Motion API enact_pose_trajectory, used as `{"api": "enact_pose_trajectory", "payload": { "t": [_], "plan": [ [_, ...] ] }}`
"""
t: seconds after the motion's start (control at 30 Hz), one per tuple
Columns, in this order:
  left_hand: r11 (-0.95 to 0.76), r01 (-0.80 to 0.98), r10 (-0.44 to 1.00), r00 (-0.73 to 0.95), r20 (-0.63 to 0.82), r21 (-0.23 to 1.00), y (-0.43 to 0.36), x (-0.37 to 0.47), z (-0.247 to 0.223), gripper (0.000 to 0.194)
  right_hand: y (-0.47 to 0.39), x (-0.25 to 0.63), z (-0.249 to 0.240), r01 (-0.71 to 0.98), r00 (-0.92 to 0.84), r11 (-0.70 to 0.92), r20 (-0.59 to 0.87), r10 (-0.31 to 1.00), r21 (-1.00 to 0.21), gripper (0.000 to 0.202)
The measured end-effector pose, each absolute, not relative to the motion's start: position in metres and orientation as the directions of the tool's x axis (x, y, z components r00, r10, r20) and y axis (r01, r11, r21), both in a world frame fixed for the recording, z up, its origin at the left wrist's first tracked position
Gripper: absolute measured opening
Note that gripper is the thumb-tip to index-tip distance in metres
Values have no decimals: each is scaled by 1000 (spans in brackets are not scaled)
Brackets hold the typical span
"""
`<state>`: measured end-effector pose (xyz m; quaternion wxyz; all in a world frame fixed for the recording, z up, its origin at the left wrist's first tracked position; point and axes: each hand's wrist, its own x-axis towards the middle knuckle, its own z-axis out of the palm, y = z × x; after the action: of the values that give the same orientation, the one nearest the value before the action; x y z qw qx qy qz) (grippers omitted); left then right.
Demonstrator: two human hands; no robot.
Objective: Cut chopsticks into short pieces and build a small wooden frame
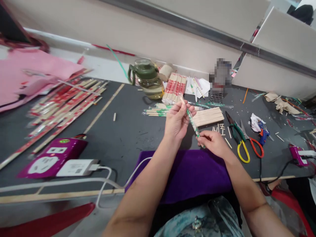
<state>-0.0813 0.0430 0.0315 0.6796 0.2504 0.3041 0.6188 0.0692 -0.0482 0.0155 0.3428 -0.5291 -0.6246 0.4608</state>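
Observation:
A pair of chopsticks in a green-printed wrapper (192, 122) slants between my two hands, above the near part of the table. My left hand (178, 119) is closed around its upper end, with a pale tip showing past the fingers. At the lower end, my right hand (212, 142) pinches the wrapper between thumb and fingers. Just behind my hands lies a stack of bare wooden sticks (209, 116). Several green-wrapped chopsticks (158, 110) rest to the left of that stack.
Red-wrapped chopsticks (71, 105) spread across the left, behind a purple power strip (53, 158). A green-lidded glass pitcher (148, 79) stands at the back. Green pliers (235, 131), scissors (249, 140) and a blue glue gun (264, 135) lie at right. A purple cloth (197, 174) covers the front edge.

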Motion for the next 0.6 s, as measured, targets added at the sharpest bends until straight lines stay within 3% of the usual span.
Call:
{"api": "enact_pose_trajectory", "payload": {
  "t": [0.2,0.37,0.5,0.6],
  "plan": [
    [163,-619,986,137,-99,768,37,-77,27,36,-44,64,15,216,10,-41,-40,999,-976,21],
    [182,-549,973,218,-70,816,30,-71,27,38,-41,58,16,115,107,-57,-45,993,-992,26],
    [229,-514,956,277,-93,827,31,-73,29,35,-41,61,18,107,110,-64,-53,993,-992,28],
    [185,-549,978,184,-98,815,38,-80,30,35,-44,68,20,208,-1,-62,-64,998,-976,26]
  ]
}}
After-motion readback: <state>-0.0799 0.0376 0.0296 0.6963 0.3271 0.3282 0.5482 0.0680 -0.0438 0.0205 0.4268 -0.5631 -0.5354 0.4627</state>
